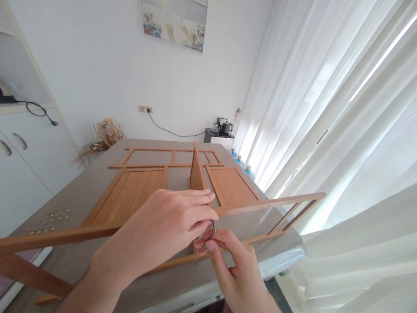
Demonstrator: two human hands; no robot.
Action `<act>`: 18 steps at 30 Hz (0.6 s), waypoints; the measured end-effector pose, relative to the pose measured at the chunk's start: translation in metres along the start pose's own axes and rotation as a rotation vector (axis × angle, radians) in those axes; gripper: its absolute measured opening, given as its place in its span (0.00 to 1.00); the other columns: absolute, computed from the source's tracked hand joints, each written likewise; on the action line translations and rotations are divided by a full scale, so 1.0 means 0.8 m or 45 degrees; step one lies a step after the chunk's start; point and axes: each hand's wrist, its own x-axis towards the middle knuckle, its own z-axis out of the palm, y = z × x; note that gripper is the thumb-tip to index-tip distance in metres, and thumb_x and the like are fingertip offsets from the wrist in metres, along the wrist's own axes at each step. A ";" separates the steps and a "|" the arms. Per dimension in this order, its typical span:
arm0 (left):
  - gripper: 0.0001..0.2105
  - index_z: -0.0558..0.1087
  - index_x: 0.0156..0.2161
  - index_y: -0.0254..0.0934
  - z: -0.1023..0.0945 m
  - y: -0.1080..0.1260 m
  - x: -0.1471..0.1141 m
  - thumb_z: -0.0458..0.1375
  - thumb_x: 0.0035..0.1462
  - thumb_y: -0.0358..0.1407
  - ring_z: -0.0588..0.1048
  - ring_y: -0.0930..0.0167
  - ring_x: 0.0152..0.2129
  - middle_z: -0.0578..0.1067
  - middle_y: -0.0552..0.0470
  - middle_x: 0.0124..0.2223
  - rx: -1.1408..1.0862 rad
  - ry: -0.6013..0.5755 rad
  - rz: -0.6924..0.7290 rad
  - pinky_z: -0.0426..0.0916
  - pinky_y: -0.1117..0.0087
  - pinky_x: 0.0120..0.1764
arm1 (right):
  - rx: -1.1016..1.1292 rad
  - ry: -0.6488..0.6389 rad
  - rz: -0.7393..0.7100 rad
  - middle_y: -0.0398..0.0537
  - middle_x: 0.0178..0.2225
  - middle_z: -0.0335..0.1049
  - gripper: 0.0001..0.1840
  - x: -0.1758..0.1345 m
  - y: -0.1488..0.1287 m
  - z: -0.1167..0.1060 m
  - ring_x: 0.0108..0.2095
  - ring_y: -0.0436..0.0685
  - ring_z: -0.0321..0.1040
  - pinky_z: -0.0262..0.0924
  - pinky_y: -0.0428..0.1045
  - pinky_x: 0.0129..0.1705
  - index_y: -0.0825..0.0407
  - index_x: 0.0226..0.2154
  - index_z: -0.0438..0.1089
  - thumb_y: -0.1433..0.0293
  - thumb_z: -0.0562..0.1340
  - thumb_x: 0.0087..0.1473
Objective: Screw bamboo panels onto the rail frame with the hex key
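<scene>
A white wall [97,65] and sheer pale curtains [325,108] enclose a grey-covered table [78,191]. A wooden frame [270,203] spans the table's near side, an upright panel [196,171] running back from its middle rail. Flat on the table lie a left panel [140,187], a right panel [233,184] and, farther back, a slim open frame [146,166]. A white cabinet [19,174] stands at left; a painting [182,21] hangs above, its top cut off. Dried stalks [107,132] sit beyond the far left corner, a dark kettle [227,127] beyond the right.

The wooden frame runs out of view at left, and the left forearm covers part of it. The left hand [182,213] lies over the joint with fingers close together; its thumb is hidden, so I cannot tell whether it grips. The right hand [239,261] pinches a bent metal key [214,230] at that joint, whose fastening is concealed. Small metal fittings [52,217] at left are too tiny to identify.
</scene>
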 end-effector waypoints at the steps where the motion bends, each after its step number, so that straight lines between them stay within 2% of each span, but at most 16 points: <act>1: 0.10 0.79 0.34 0.41 0.000 0.000 0.000 0.56 0.64 0.30 0.77 0.66 0.50 0.81 0.53 0.44 -0.004 0.001 0.001 0.73 0.73 0.47 | 0.035 -0.001 0.015 0.43 0.36 0.78 0.06 0.000 -0.001 0.003 0.36 0.48 0.77 0.68 0.39 0.38 0.48 0.41 0.68 0.71 0.55 0.66; 4: 0.11 0.79 0.34 0.42 0.000 0.001 -0.001 0.55 0.64 0.30 0.77 0.66 0.50 0.81 0.53 0.45 0.000 0.003 0.001 0.73 0.73 0.46 | 0.010 0.027 -0.014 0.45 0.36 0.78 0.07 -0.001 0.000 0.006 0.35 0.48 0.76 0.68 0.41 0.39 0.49 0.42 0.68 0.71 0.55 0.66; 7: 0.10 0.79 0.36 0.42 0.000 0.000 0.000 0.55 0.64 0.31 0.77 0.66 0.50 0.80 0.52 0.47 -0.001 0.028 0.003 0.73 0.72 0.46 | -0.188 0.058 -0.151 0.45 0.37 0.77 0.08 -0.003 0.005 0.003 0.35 0.49 0.75 0.68 0.43 0.40 0.49 0.43 0.68 0.74 0.55 0.64; 12: 0.10 0.79 0.38 0.45 0.002 -0.002 0.001 0.55 0.65 0.33 0.76 0.68 0.52 0.80 0.55 0.50 0.009 0.006 -0.033 0.72 0.72 0.50 | -0.525 0.106 -0.356 0.46 0.34 0.75 0.13 -0.002 0.014 -0.015 0.31 0.51 0.71 0.65 0.46 0.35 0.50 0.46 0.67 0.79 0.57 0.61; 18: 0.10 0.79 0.40 0.48 0.003 -0.001 0.000 0.56 0.64 0.32 0.75 0.69 0.53 0.79 0.58 0.52 0.061 0.002 -0.032 0.72 0.70 0.52 | -0.741 0.037 -0.426 0.48 0.37 0.75 0.20 0.004 0.017 -0.037 0.33 0.52 0.69 0.63 0.49 0.35 0.50 0.53 0.65 0.81 0.56 0.61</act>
